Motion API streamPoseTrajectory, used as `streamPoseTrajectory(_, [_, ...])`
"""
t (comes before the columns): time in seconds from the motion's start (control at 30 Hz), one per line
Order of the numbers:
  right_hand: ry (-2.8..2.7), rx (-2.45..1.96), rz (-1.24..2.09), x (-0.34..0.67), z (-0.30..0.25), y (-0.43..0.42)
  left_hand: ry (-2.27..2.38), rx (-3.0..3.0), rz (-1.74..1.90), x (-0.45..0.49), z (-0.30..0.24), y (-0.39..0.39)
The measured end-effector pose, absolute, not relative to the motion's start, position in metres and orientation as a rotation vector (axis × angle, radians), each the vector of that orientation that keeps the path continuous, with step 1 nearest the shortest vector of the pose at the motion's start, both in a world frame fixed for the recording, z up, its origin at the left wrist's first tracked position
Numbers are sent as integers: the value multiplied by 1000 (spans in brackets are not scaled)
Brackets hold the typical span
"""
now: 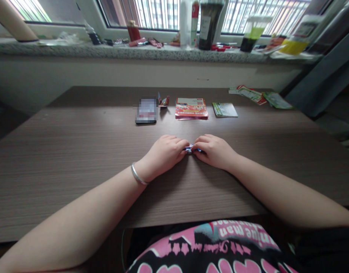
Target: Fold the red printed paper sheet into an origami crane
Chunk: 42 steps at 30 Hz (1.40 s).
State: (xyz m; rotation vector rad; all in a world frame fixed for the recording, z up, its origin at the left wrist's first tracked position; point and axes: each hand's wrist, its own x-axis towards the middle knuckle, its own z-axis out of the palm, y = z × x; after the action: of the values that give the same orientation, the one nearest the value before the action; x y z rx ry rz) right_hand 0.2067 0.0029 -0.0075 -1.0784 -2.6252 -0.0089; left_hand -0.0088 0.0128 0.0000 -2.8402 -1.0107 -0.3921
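Observation:
Near the middle of the table, a small folded piece of blue and white paper point(189, 149) lies between my two hands, mostly covered by fingers. My left hand point(169, 151), with a silver bangle at the wrist, pinches its left end. At the other end, the fingers of my right hand point(214, 151) are closed on it. Both hands rest low at the tabletop. Beyond them lie a stack of red and white printed papers point(191, 109) and, to its right, a smaller stack of green and white papers point(225, 110).
A phone point(146, 110) with a blurred-out screen lies on the brown table point(77, 151), beside a small folded red paper piece point(163, 101). Several printed strips point(251, 94) lie at the far right corner. Bottles and a dark cup point(209, 26) crowd the granite windowsill point(106, 52).

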Motion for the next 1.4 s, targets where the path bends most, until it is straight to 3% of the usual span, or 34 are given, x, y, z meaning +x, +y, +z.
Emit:
streamPoseTrajectory(0.4, [-2558, -1204, -59, 197, -14, 10, -1106, -2803, -417, -6, -3, 15])
streamPoseTrajectory(1.03, [-2412, -1374, 202, 194, -18, 19, -1129, -2891, -578, -6, -15, 24])
streamPoseTrajectory(1.4, [-2315, -1244, 353, 200, -27, 23, -1194, -2943, -567, -6, -16, 26])
